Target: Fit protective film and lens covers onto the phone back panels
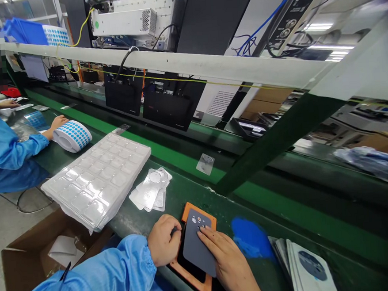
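A dark grey phone back cover (198, 248) with camera holes near its top lies tilted over an orange frame-like fixture (208, 288), which has a black inside. My right hand (229, 260) grips the cover at its right side, with fingers stretched across its face and the thumb hidden beneath. Just left of the cover, my left hand (165, 240) is closed, its fingers curled by the cover's left edge. Whatever it pinches, if anything, is hidden. Several clear films (150, 190) lie loosely stacked beyond my left hand.
A stack of clear compartment trays (96, 179) stands at left, above a cardboard box (26, 268). Blue material (252, 236) and upright pale sheets (310, 266) sit at right. A green post (280, 144) slants beyond. A co-worker (7, 141) sits by a sticker roll (72, 136).
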The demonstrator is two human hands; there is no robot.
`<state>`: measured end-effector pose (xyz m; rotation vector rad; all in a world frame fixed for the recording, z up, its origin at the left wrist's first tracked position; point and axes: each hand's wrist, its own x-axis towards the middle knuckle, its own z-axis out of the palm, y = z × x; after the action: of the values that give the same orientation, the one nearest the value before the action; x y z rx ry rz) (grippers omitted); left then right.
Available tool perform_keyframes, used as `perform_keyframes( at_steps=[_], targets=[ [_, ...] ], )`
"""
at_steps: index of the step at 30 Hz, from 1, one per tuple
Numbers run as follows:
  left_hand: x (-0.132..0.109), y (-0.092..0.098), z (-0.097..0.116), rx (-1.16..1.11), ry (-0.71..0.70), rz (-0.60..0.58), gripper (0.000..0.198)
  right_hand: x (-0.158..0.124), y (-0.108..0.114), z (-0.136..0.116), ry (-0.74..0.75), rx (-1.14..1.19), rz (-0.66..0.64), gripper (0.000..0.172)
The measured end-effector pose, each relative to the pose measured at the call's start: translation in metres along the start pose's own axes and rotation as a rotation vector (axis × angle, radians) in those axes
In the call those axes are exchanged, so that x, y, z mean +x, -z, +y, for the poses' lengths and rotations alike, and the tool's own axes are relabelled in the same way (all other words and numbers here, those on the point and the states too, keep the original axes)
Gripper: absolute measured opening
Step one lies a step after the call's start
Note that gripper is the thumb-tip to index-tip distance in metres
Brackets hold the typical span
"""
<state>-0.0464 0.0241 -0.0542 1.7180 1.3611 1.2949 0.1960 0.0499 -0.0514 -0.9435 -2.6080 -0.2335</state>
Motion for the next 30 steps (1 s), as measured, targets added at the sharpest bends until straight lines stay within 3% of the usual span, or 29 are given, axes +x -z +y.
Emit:
perform_keyframes(
  at_steps=[6,10,13,16,19,21,24,27,30],
  targets=[
    [0.000,0.001,0.005,-0.005,-0.040,0.004,0.023,0.003,0.006,0.000,-0.020,0.017,-0.079,0.061],
    [0.013,0.001,0.014,-0.008,-0.133,-0.022,0.025,0.009,0.011,-0.003,-0.052,0.062,-0.126,0.058],
    [0.026,-0.002,0.017,0.052,-0.247,-0.098,0.028,0.015,0.019,-0.010,-0.097,0.102,-0.171,0.053],
    [0.035,-0.006,0.015,0.193,-0.320,-0.233,0.029,0.018,0.033,-0.015,-0.137,0.136,-0.228,0.061],
    [0.034,-0.009,0.012,0.359,-0.287,-0.298,0.025,0.026,0.048,-0.010,-0.154,0.213,-0.300,0.065],
    [0.031,-0.009,0.013,0.432,-0.256,-0.312,0.024,0.040,0.052,0.002,-0.174,0.289,-0.333,0.052],
    [0.029,-0.010,0.015,0.487,-0.238,-0.325,0.024,0.076,0.039,0.022,-0.296,0.302,-0.225,0.036],
    [0.029,-0.014,0.015,0.502,-0.224,-0.325,0.021,0.115,0.006,0.032,-0.437,0.242,-0.107,0.041],
    [0.028,-0.017,0.010,0.472,-0.234,-0.296,0.016,0.136,-0.026,0.028,-0.486,0.230,-0.136,0.044]
  ],
)
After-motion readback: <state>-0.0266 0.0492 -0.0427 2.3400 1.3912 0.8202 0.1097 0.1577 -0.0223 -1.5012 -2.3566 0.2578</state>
